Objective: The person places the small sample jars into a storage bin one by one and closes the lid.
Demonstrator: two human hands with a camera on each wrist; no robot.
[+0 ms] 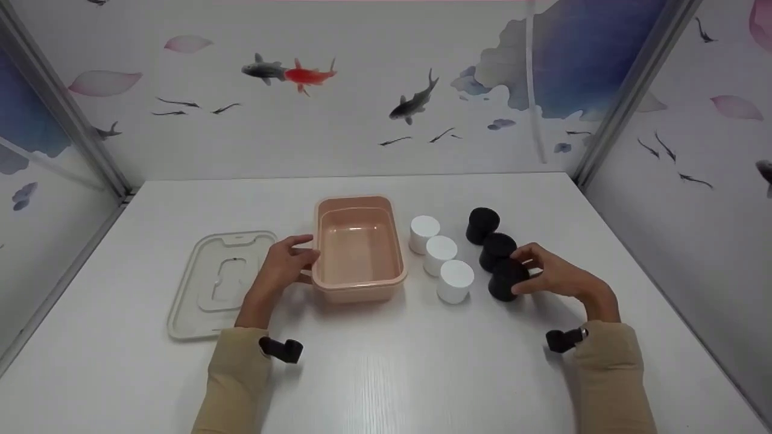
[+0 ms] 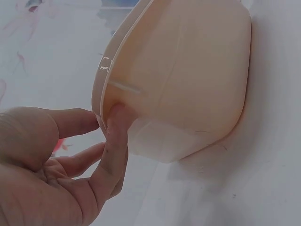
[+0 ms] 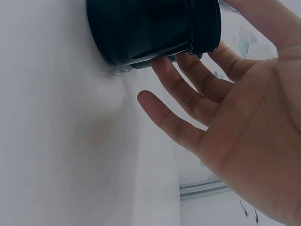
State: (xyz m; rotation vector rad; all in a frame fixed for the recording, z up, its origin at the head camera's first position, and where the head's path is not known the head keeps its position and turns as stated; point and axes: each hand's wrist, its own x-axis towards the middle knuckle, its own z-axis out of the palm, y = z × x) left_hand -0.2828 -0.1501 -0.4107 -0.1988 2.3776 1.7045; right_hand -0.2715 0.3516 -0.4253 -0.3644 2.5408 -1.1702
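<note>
On the table stands a peach-pink plastic box (image 1: 362, 294), its inside bare. My left hand (image 1: 284, 265) pinches the box's left rim, with the thumb and fingers on either side of it in the left wrist view. At the right, my right hand (image 1: 558, 276) has its thumb and fingers around the nearest black jar (image 1: 505, 281). That jar (image 3: 146, 28) stands upright, and in the right wrist view the fingertips sit along its side while the little finger extends free. Two more black jars (image 1: 498, 253) line up behind it.
Several small white jars (image 1: 455, 281) run in a diagonal row between the box and the black jars. A pale translucent lid (image 1: 208, 289) lies flat left of the box, partly behind my left forearm. Printed walls (image 1: 362, 132) enclose the table at the back and sides.
</note>
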